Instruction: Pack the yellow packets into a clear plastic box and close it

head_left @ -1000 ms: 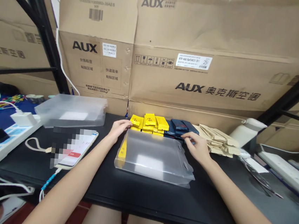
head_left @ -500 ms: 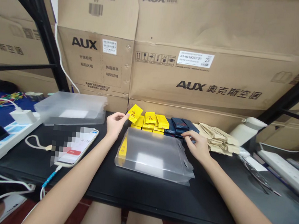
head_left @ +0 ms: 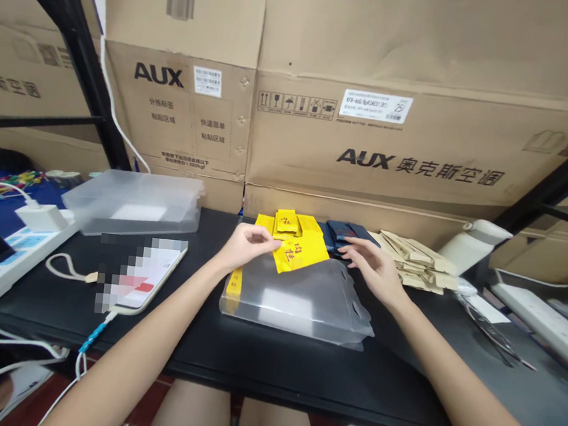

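Between thumb and fingers, my left hand (head_left: 248, 246) pinches the left edge of a yellow packet (head_left: 303, 248) with dark red characters. It hangs tilted over the back of a clear plastic box (head_left: 285, 303). Inside that box, another yellow packet (head_left: 234, 282) stands along the left wall. My right hand (head_left: 372, 265) hovers over the box's back right corner, fingers apart, holding nothing that shows. Just behind its fingertips lie dark blue packets (head_left: 347, 236). More yellow packets (head_left: 287, 220) are piled behind the held one, which partly hides them.
Beige packets (head_left: 410, 255) and a white bottle (head_left: 476, 245) stand back right. A second clear box (head_left: 134, 205), a charging phone (head_left: 150, 277) and a white power strip (head_left: 19, 251) are at left. Glasses (head_left: 494, 327) lie at right. Cardboard (head_left: 372, 134) walls the back.
My left hand has brought the yellow packet from the pile rightward and toward me, over the clear box. My right hand has barely moved.
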Action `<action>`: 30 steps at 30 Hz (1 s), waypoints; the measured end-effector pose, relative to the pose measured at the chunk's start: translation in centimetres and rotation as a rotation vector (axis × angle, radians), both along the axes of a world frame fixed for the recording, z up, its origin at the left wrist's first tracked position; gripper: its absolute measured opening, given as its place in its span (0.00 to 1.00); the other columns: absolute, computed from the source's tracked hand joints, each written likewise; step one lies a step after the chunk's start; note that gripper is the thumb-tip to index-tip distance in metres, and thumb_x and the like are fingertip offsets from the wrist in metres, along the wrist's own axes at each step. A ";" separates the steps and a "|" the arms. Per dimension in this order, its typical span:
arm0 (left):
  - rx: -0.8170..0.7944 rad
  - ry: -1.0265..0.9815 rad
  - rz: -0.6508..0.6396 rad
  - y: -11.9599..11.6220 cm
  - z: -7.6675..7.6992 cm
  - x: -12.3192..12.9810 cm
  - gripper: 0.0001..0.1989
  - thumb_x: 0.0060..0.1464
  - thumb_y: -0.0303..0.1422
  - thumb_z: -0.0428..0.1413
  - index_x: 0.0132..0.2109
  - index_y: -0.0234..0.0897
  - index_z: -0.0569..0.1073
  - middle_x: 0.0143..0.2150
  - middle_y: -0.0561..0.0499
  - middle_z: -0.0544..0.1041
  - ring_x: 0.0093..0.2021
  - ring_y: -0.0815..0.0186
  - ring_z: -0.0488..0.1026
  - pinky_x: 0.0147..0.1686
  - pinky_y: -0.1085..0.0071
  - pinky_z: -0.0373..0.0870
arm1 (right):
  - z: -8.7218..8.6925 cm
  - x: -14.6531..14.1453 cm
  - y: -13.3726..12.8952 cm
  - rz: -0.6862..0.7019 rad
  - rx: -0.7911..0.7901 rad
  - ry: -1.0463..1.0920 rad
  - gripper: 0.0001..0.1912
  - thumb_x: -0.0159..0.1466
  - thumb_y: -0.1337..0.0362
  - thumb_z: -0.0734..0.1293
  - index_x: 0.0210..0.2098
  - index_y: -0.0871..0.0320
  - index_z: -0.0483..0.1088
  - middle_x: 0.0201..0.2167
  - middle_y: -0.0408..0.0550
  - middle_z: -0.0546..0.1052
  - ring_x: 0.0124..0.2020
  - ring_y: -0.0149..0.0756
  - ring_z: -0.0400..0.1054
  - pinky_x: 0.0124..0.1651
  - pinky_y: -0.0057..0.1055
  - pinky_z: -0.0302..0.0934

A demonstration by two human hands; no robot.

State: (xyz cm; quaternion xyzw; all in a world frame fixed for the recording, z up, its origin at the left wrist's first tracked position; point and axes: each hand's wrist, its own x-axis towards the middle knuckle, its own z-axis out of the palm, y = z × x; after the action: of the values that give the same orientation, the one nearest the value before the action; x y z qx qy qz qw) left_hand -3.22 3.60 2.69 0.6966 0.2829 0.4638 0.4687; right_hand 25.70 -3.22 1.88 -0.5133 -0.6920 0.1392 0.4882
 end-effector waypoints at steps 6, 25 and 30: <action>-0.056 0.146 -0.180 -0.6 0.5 -0.1 0.11 0.42 0.39 0.62 0.25 0.35 0.77 0.26 0.47 0.78 0.31 0.62 0.74 0.33 0.67 0.69 | 0.6 -2.1 -1.1 0.173 -0.158 0.037 0.29 0.60 0.53 0.67 0.57 0.55 0.60 0.46 0.53 0.77 0.47 0.44 0.71 0.52 0.44 0.65; -0.030 0.098 -0.155 -0.1 -0.4 0.1 0.16 0.42 0.35 0.64 0.41 0.34 0.76 0.29 0.48 0.79 0.31 0.64 0.76 0.40 0.66 0.71 | 0.0 -3.6 -1.5 0.187 -0.347 0.250 0.30 0.51 0.57 0.74 0.51 0.57 0.67 0.38 0.51 0.80 0.43 0.48 0.75 0.44 0.43 0.71; -0.064 0.072 -0.131 -0.3 -0.3 0.1 0.21 0.44 0.34 0.63 0.47 0.34 0.73 0.30 0.48 0.80 0.35 0.62 0.77 0.43 0.64 0.71 | 0.1 -3.7 -1.5 0.156 -0.374 0.375 0.19 0.47 0.55 0.76 0.35 0.58 0.72 0.33 0.50 0.80 0.35 0.44 0.76 0.38 0.38 0.72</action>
State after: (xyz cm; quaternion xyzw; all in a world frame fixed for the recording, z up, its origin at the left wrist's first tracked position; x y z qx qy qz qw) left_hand -3.12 3.32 2.34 0.7146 0.2680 0.3974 0.5094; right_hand 22.02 -4.75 1.98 -0.5050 -0.5891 0.3942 0.4924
